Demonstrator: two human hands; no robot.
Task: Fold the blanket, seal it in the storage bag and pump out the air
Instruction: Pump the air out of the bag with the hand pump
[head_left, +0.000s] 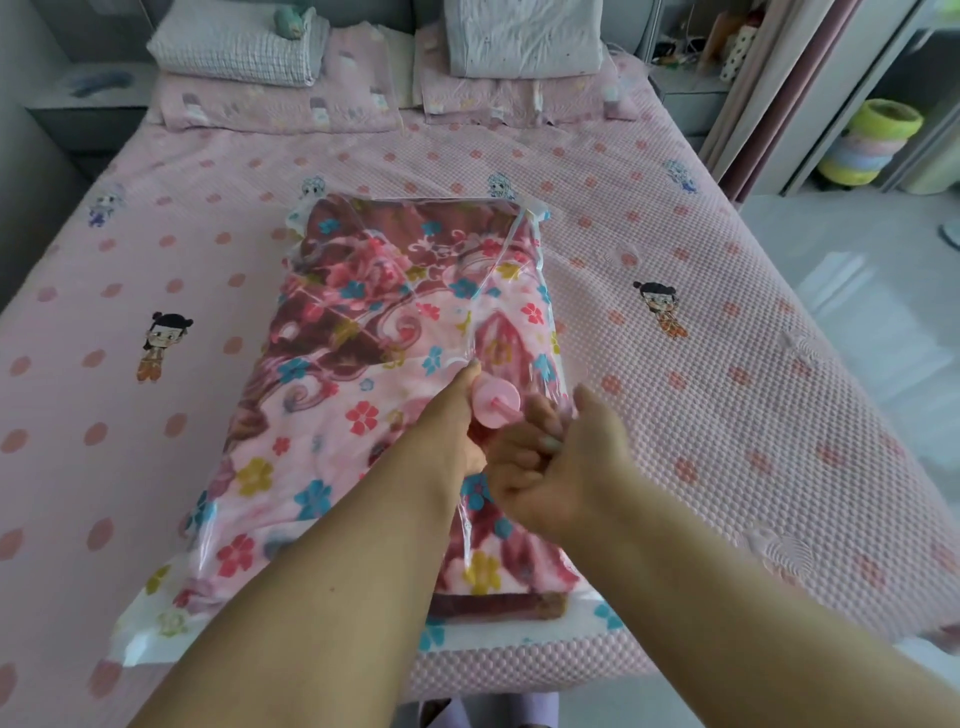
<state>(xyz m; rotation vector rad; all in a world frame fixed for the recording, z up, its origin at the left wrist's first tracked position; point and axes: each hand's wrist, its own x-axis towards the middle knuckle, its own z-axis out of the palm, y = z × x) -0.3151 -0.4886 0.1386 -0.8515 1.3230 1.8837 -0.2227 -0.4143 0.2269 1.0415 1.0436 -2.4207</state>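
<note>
Blanket: the folded flowered blanket (363, 332) lies inside the clear storage bag (156, 631), its maroon and pink pattern showing through the plastic.
Bag: it rests flat on the pink bedspread (727, 364), running from about 12 o'clock down to 6 o'clock in front of the person, with the white-edged end nearest them.
Valve: a round pink valve cap (493, 408) sits on top of the bag, just right of its middle, between the two hands.
Left hand: the left hand (457, 421) comes in from 7 o'clock and lies against the valve's left side, fingers bent around its edge and touching the plastic; how firmly it grips I cannot tell.
Right hand: the right hand (561, 462) reaches from 5 o'clock, its fingers curled in toward the palm just at the valve's 4 o'clock side. Whether they pinch anything is hidden by the fingers themselves.
Pillows: two pink pillows (280, 98) lie at the head of the bed around 12 o'clock, with grey folded bedding (234, 44) stacked on them.
Off the bed: a stack of coloured rings (867, 145) stands at 2 o'clock, beside the curtain (769, 93).
</note>
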